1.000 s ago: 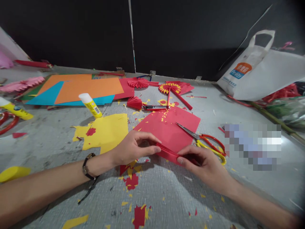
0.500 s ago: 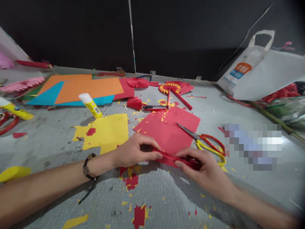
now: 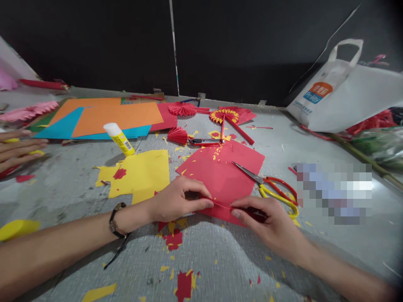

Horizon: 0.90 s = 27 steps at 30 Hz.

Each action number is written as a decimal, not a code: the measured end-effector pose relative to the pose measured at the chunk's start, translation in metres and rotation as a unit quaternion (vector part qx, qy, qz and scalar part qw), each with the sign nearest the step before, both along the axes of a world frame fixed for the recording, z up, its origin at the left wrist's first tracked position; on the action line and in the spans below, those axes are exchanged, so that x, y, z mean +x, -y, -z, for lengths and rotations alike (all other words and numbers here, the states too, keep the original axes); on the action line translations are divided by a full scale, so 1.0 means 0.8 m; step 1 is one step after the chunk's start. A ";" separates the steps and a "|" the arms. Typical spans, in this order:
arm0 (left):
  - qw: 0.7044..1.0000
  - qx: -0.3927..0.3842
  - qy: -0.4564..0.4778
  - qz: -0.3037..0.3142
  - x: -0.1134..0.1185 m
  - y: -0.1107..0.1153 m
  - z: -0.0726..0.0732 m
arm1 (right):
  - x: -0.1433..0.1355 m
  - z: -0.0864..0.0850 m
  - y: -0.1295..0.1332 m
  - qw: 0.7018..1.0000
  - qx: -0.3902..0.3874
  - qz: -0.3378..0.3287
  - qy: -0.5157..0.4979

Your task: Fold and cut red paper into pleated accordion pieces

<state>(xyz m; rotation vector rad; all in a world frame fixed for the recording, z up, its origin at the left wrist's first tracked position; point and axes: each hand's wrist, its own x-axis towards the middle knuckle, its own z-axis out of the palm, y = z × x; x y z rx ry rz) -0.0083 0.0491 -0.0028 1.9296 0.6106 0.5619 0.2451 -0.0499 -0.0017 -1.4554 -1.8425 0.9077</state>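
Between my two hands runs a narrow strip of folded red paper point(image 3: 222, 204). My left hand point(image 3: 185, 197) pinches its left end between thumb and fingers. Its right end is held the same way by my right hand point(image 3: 264, 216). Beneath the strip lies a large red sheet point(image 3: 226, 172) with yellow scraps on it. Scissors point(image 3: 272, 186) with red and yellow handles rest at the right edge of that sheet, beyond my right hand. A cut yellow sheet point(image 3: 147, 172) lies beyond my left forearm.
A glue stick point(image 3: 119, 139) stands near orange paper point(image 3: 119, 119). Pleated red fans point(image 3: 182, 109) and a box cutter point(image 3: 204, 141) lie farther back. A white bag point(image 3: 343, 92) stands at right. Another person's hand point(image 3: 19, 151) is at far left.
The other person's hand has come in at the left, over the yellow glue tube and scissors there. The folded red paper has turned slightly in my fingers; my hands have hardly moved.
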 end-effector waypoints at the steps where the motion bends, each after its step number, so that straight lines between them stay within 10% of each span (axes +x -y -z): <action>1: 1.000 0.009 0.005 0.001 0.000 0.000 0.001 | 0.000 0.000 0.000 1.000 0.000 0.000 0.001; 27: 0.990 0.136 0.044 0.008 0.001 0.005 0.001 | 0.015 -0.004 -0.004 0.996 0.080 -0.014 0.029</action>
